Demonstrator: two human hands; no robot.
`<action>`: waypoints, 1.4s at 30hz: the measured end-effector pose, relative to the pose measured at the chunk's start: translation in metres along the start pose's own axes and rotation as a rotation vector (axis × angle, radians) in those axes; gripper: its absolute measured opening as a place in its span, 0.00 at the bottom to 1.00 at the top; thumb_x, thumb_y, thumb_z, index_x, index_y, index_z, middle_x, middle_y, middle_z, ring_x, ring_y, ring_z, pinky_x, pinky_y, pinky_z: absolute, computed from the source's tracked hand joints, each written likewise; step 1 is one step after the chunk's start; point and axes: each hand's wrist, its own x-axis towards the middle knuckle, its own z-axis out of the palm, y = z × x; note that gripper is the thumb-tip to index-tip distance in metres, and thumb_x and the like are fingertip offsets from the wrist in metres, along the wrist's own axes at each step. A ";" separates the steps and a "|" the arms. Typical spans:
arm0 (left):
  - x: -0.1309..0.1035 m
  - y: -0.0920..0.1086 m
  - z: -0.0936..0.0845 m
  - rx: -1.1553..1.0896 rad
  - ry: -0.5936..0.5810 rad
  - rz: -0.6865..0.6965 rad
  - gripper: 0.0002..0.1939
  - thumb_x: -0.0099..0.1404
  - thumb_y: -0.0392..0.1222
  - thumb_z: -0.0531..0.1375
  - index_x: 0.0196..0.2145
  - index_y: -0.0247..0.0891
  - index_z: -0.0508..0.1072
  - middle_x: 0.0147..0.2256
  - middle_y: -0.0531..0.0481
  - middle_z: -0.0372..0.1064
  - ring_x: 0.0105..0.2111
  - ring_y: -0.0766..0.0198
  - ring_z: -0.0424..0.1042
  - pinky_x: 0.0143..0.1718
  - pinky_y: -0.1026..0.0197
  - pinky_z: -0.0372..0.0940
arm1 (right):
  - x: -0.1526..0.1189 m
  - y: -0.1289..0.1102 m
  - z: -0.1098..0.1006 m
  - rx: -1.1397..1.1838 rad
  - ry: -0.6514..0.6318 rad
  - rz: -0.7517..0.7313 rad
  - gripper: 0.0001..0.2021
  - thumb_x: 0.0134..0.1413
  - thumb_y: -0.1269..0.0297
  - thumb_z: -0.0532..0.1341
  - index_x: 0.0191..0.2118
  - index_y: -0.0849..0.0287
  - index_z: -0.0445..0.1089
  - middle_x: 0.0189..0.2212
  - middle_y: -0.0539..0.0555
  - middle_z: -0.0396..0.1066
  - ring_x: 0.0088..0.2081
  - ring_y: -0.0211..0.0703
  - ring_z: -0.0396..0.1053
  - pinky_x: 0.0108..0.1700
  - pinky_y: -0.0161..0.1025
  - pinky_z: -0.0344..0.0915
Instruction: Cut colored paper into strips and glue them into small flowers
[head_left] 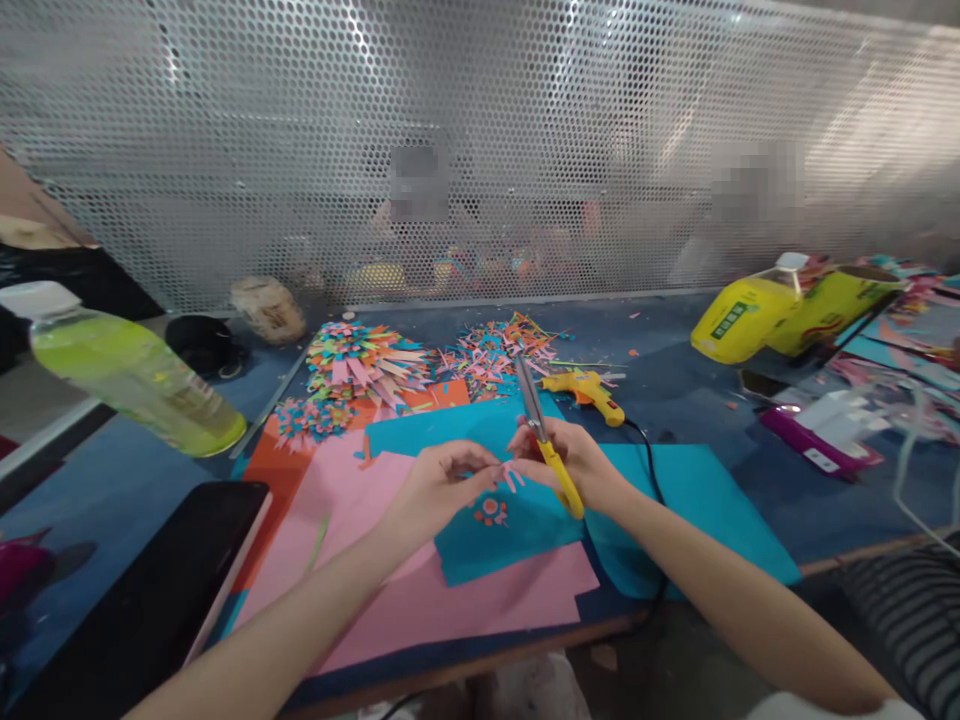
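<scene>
Between my two hands is a small pink paper strip (513,478) with cut ends. My left hand (442,485) pinches its left side with thumb and fingertips. The fingers of my right hand (574,460) are closed on its other side, and yellow-handled scissors (561,472) also rest in that hand, blades pointing up and away. A small pink and orange paper flower (490,512) lies below the hands on a blue sheet (480,555). Under that sheet is pink paper (352,610), with orange paper (262,465) at the left.
Fringed paper pieces (364,365) and scraps (499,350) lie behind the hands. A yellow glue gun (585,392) with a black cord is at the right. Bottles (135,375) (742,315) stand or lean at both sides; a phone (150,600) lies front left. A perforated metal screen (480,150) rises behind.
</scene>
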 end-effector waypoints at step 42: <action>0.000 0.022 -0.026 -0.153 0.312 0.168 0.06 0.54 0.42 0.61 0.27 0.36 0.72 0.24 0.52 0.71 0.20 0.71 0.65 0.21 0.67 0.59 | -0.016 0.002 -0.025 -0.383 -0.269 0.102 0.14 0.49 0.54 0.58 0.35 0.62 0.64 0.28 0.51 0.65 0.29 0.38 0.63 0.28 0.32 0.59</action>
